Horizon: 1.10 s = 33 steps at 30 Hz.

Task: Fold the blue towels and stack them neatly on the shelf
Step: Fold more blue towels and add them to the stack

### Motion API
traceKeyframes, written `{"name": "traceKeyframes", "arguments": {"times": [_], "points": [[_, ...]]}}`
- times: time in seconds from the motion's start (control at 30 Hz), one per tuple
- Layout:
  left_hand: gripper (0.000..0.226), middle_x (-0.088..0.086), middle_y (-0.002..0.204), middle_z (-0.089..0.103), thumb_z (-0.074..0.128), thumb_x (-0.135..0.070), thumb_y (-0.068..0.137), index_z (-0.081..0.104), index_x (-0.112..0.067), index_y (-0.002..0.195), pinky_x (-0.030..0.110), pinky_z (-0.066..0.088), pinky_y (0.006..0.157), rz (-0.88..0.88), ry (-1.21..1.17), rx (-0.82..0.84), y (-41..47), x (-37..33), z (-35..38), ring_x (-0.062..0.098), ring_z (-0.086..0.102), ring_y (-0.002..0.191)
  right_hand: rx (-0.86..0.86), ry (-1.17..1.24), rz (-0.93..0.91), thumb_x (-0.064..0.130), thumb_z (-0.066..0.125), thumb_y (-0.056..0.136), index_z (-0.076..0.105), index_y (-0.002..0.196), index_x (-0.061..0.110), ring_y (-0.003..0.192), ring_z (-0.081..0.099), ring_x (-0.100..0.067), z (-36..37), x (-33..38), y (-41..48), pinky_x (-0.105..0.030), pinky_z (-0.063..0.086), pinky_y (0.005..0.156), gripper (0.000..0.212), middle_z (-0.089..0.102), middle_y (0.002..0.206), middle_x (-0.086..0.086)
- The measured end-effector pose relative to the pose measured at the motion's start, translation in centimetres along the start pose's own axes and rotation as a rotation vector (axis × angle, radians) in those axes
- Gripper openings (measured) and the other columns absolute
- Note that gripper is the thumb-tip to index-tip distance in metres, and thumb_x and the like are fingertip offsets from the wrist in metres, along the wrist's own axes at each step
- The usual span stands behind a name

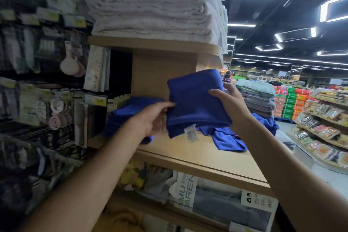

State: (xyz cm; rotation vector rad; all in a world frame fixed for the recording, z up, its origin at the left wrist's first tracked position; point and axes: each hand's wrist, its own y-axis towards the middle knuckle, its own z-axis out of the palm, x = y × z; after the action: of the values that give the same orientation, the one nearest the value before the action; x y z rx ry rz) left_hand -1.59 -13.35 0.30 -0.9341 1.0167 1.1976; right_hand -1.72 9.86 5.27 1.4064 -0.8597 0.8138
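A folded blue towel (pixel 195 103) hangs in the air above the wooden shelf (pixel 207 158), a white label dangling from its lower edge. My left hand (pixel 152 118) grips its left side with the thumb on top. My right hand (pixel 231 105) holds its right side, thumb on the front and fingers behind. A stack of folded blue towels (pixel 128 113) sits on the shelf at the left, behind my left hand. Loose, unfolded blue towels (pixel 229 139) lie crumpled on the shelf at the right, below my right hand.
White folded towels (pixel 154 11) fill the shelf above. Packaged grey towels (pixel 226 205) sit on the shelf below. Racks of hanging goods (pixel 37 81) line the left. A pile of grey and green towels (pixel 258 98) stands at the right, with store aisles beyond.
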Motion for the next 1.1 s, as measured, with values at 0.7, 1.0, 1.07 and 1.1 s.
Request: {"name": "traceKeyframes", "arguments": {"times": [0.7, 1.0, 1.07, 1.1], "points": [[0.036, 0.007, 0.142, 0.056, 0.051, -0.020, 0.100, 0.057, -0.021, 0.136, 0.036, 0.049, 0.095, 0.310, 1.417, -0.543, 7.6, -6.1, -14.6, 0.028, 0.058, 0.122, 0.078, -0.539, 0.049, 0.036, 0.065, 0.088, 0.052, 0.134, 0.008, 0.118, 0.055, -0.034, 17.4, -11.4, 8.3, -0.039, 0.049, 0.098, 0.056, 0.049, 0.135, -0.016], [0.052, -0.002, 0.168, 0.012, 0.033, -0.049, 0.104, 0.028, -0.041, 0.155, 0.046, 0.012, 0.124, 0.115, 1.565, -0.184, 10.3, -4.3, -12.6, 0.026, 0.013, 0.154, 0.559, -0.959, -0.234, 0.071, 0.015, 0.085, 0.012, 0.161, 0.038, 0.155, 0.011, -0.021, 16.0, -14.7, 9.2, -0.045, 0.013, 0.126, 0.083, 0.013, 0.170, 0.005], [0.053, 0.000, 0.167, 0.019, 0.032, -0.048, 0.104, 0.028, -0.039, 0.156, 0.044, 0.015, 0.123, 0.048, 1.528, -0.140, 10.3, -4.1, -12.6, 0.025, 0.020, 0.152, 0.612, -0.959, -0.216, 0.067, 0.017, 0.089, 0.018, 0.161, 0.033, 0.154, 0.014, -0.023, 16.2, -15.5, 9.5, -0.042, 0.011, 0.125, 0.079, 0.019, 0.169, 0.000], [0.052, 0.002, 0.165, 0.024, 0.033, -0.047, 0.104, 0.031, -0.037, 0.156, 0.043, 0.018, 0.122, 0.025, 1.502, -0.118, 10.4, -4.2, -12.6, 0.025, 0.025, 0.150, 0.627, -0.958, -0.191, 0.068, 0.016, 0.088, 0.022, 0.160, 0.032, 0.153, 0.018, -0.025, 16.3, -15.7, 9.6, -0.044, 0.013, 0.124, 0.080, 0.023, 0.168, -0.001]]}}
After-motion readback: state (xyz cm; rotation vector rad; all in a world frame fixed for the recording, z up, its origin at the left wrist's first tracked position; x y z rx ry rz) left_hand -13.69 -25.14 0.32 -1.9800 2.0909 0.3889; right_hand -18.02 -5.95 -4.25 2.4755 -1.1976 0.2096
